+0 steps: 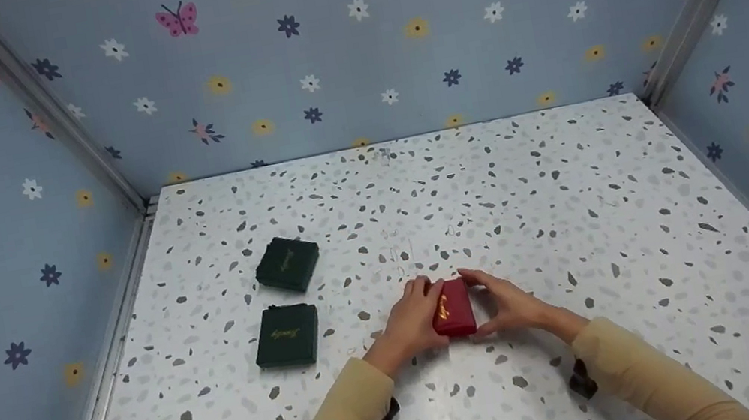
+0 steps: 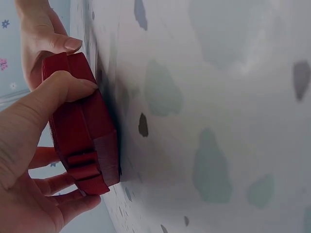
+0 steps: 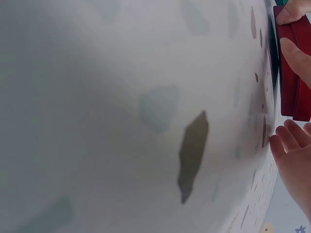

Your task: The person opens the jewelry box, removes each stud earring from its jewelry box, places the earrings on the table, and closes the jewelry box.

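A small red jewelry box (image 1: 461, 306) with gold lettering on its lid rests on the speckled tabletop. My left hand (image 1: 412, 319) grips its left side. In the left wrist view the thumb presses the box's (image 2: 77, 119) near face, while the other fingers curl around the ridged end. Around the right side curves my right hand (image 1: 512, 305), its thumb by the near edge and its fingertips by the far corner. The right wrist view shows those fingers (image 3: 291, 138) spread apart from the red box (image 3: 289, 94), with the thumb up against its face.
Two dark green boxes with gold lettering lie to the left, one nearer (image 1: 287, 336) and one farther (image 1: 288, 264), set at an angle. Blue flower-patterned walls (image 1: 334, 57) enclose the white speckled table (image 1: 568, 185) at the back and both sides.
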The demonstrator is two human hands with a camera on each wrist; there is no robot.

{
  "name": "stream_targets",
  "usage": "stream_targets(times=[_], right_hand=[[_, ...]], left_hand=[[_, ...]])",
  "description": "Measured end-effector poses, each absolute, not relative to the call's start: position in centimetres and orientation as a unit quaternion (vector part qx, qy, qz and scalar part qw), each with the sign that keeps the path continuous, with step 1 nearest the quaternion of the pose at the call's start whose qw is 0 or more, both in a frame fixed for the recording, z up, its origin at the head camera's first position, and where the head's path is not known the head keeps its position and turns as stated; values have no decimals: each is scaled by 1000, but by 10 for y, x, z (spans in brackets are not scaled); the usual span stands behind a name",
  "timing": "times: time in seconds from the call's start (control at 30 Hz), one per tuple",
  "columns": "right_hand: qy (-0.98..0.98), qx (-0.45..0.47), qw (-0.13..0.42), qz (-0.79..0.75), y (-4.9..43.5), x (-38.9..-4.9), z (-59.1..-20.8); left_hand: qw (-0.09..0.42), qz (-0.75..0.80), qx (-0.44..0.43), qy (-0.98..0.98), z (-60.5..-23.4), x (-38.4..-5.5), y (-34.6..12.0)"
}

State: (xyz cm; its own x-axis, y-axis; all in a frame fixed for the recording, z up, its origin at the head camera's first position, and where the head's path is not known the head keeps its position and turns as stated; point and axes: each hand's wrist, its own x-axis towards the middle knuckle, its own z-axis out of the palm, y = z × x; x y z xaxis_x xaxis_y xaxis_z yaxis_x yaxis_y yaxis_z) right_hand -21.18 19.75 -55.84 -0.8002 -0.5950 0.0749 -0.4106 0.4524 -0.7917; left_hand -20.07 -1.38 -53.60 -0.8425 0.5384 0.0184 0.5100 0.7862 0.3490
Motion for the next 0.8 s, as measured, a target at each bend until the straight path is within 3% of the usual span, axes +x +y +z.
stream_targets(times=[0.37, 0.8], right_hand=[[838, -306, 124, -435, 189, -197, -527], [845, -308, 114, -422, 188, -196, -533]], left_hand=[[31, 151, 277, 948, -534, -199, -9], [33, 128, 277, 952, -535, -199, -7]])
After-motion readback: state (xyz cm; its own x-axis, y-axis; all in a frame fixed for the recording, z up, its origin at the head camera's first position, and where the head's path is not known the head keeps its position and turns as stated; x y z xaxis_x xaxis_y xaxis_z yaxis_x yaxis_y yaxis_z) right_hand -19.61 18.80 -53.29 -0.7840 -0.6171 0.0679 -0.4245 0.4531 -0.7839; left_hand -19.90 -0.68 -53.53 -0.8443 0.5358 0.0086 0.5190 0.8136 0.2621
